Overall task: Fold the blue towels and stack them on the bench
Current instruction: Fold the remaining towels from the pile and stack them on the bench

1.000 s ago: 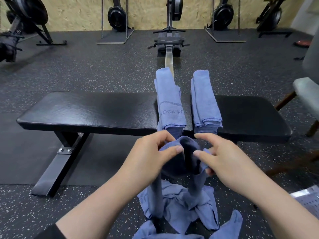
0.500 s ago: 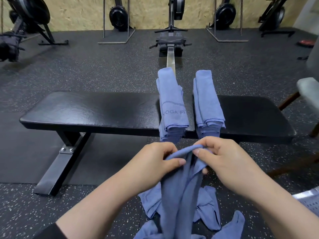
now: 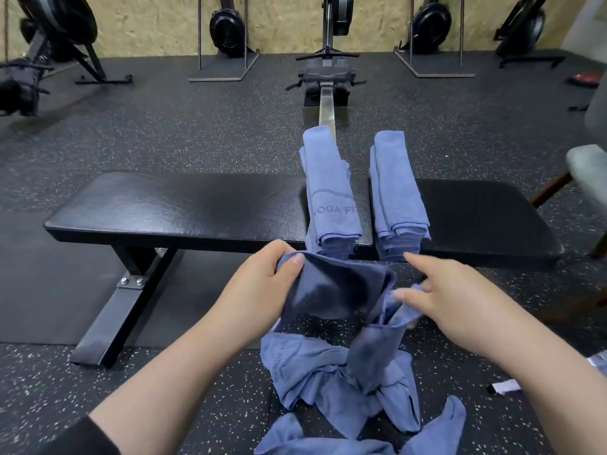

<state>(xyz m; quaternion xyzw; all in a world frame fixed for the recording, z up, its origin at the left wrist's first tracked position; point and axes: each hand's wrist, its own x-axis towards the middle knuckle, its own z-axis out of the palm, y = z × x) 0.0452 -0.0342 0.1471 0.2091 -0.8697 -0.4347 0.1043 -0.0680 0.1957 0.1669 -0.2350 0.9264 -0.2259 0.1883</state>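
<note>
I hold an unfolded blue towel [image 3: 331, 290] in front of the black bench [image 3: 184, 208]. My left hand [image 3: 259, 284] pinches its upper left edge between thumb and fingers. My right hand [image 3: 443, 293] pinches the towel's right edge, index finger stretched forward. The towel hangs down to a heap of blue towels [image 3: 354, 399] on the floor. Two stacks of folded blue towels lie across the bench: the left stack [image 3: 330, 192] shows "YOGA FIT" lettering, the right stack [image 3: 395, 188] lies beside it.
A rowing machine rail [image 3: 326, 106] runs away behind the bench. More gym machines stand along the wooden back wall. A chair [image 3: 588, 165] stands at the right edge. The bench's steel leg [image 3: 121, 300] angles down to the speckled rubber floor.
My hands have moved apart, spreading the bunched towel open between them. The left hand went left with the edge; the right hand shifted right.
</note>
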